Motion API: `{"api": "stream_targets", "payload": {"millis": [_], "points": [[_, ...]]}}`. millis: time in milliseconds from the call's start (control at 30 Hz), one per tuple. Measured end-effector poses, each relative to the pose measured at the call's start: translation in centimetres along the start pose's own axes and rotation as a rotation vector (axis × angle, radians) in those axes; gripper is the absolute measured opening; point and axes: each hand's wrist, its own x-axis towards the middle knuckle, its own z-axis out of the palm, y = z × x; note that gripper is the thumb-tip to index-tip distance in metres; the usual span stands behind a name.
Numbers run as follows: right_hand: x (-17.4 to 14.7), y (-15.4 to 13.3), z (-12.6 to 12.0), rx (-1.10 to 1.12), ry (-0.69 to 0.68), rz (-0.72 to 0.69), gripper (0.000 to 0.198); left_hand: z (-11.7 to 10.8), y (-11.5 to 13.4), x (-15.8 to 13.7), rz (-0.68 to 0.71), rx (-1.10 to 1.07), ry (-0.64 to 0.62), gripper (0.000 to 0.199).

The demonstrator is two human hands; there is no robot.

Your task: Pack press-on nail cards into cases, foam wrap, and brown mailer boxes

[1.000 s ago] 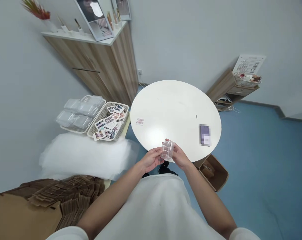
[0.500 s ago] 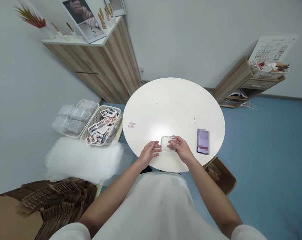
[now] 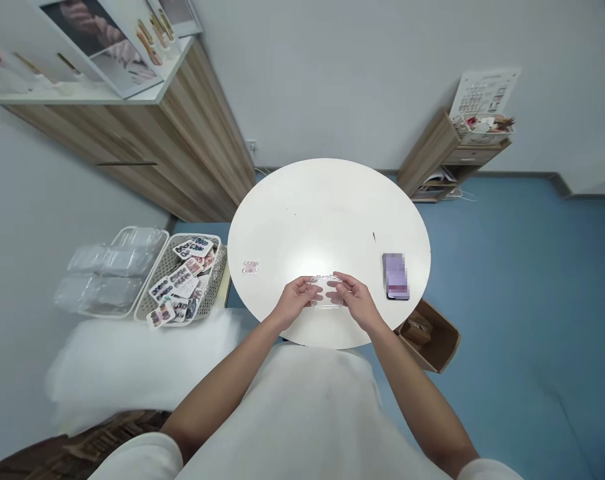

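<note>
Between my two hands is a clear plastic case point(image 3: 323, 293), held over the near part of the white round table point(image 3: 327, 187). My left hand point(image 3: 296, 299) grips its left edge, with fingers showing behind the transparent plastic. On the opposite edge, my right hand point(image 3: 354, 299) holds it the same way. A small card of pink press-on nails point(image 3: 250, 268) lies on the table to the left. Off to the right rests a phone point(image 3: 395, 276) with a blurred purple screen.
Left of the table stand a white basket of nail cards point(image 3: 217, 270) and another basket with clear plastic cases point(image 3: 132, 243). White wrapping sheet point(image 3: 147, 360) lies nearer me. An open cardboard box point(image 3: 445, 340) is on the floor at right. Wooden cabinets point(image 3: 202, 133) stand behind.
My left hand has closed on the case's left edge, where before its fingers were spread beside it. The camera view has shifted, moving the surroundings leftward.
</note>
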Motion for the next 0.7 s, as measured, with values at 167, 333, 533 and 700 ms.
{"api": "stream_targets", "payload": {"millis": [167, 333, 533, 700], "points": [[-1.1, 0.3, 0.1, 0.048, 0.03, -0.008, 0.045, -1.3, 0.3, 0.5, -0.042, -0.064, -0.115, 0.037], [-2.1, 0.9, 0.0, 0.067, -0.02, 0.011, 0.053, -2.1, 0.6, 0.4, -0.067, -0.089, -0.164, 0.041], [-1.3, 1.7, 1.1, -0.014, 0.05, 0.007, 0.05, -3.1, 0.3, 0.1, -0.027, -0.029, -0.118, 0.046], [-0.6, 1.6, 1.8, -0.004, 0.106, -0.001, 0.051, -4.1, -0.4, 0.2, 0.147, 0.117, 0.022, 0.049]]}}
